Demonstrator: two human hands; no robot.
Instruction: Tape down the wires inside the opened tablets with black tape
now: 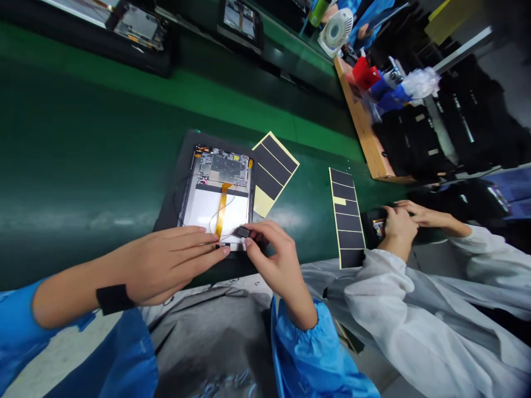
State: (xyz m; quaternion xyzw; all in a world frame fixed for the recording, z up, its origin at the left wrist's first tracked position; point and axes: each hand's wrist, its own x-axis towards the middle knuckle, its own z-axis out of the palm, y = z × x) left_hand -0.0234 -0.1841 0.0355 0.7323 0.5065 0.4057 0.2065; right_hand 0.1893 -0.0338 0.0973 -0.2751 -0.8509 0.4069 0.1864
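Note:
An opened tablet [238, 207] lies on a dark mat [172, 188] in front of me. Its circuit board [226, 167] is bare at the top, and an orange flat cable [223, 207] runs down over the silvery-white battery area. My left hand [166, 260] rests with fingers stretched out, their tips at the tablet's lower left edge. Between thumb and fingers, my right hand [276, 251] pinches a small black block [242, 231] over the lower right corner. Thin wires loop near the block. A black strip [115, 299] sits on my left wrist.
Sheets of black adhesive strips [276, 166] lie beside the tablet, and another sheet [347, 221] is further right. A co-worker's hands [400, 226] handle a dark device there. More opened devices [240, 22] stand along the back, near a white fan [337, 30] and a wooden edge [365, 130].

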